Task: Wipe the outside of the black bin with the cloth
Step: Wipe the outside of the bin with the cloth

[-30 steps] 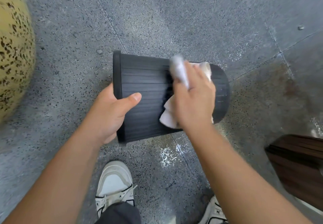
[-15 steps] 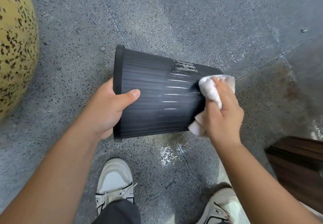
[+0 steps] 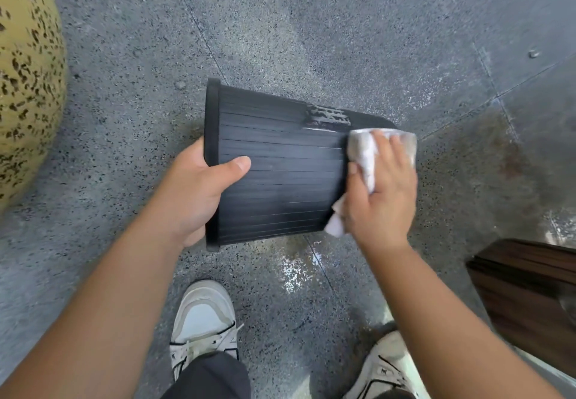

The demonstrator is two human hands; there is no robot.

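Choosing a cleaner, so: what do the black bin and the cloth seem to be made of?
The black bin looks like moulded plastic, matt with a slight sheen: even ribs run along its side, with a thick rolled rim. The cloth seems a soft white woven or paper-like wipe; it crumples under the right hand. Which, I cannot tell.

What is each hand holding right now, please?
Left hand: closed on the rim of the bin.
Right hand: closed on the cloth, pressing it against the bin's base end.
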